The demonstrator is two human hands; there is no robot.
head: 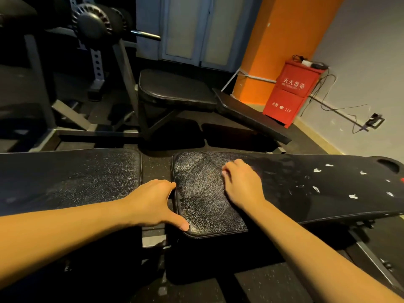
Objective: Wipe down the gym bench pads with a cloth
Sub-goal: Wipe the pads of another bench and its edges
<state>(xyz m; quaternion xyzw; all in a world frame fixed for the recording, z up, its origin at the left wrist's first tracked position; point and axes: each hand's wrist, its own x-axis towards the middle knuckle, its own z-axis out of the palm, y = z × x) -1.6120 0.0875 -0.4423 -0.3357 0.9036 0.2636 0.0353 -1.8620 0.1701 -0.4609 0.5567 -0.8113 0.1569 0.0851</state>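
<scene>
Wiping is going on: the left hand (150,202) lies loose against the end of the pad (201,197), the right hand (242,184) is curled on what may be a small cloth (224,173), and next it should rub on to the white bits (316,170) past the right hand.

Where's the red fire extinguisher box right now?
In the head view, the red box stands on the floor at upper right, against the orange pillar and the grey wall, just beyond the far bench pad.
</scene>
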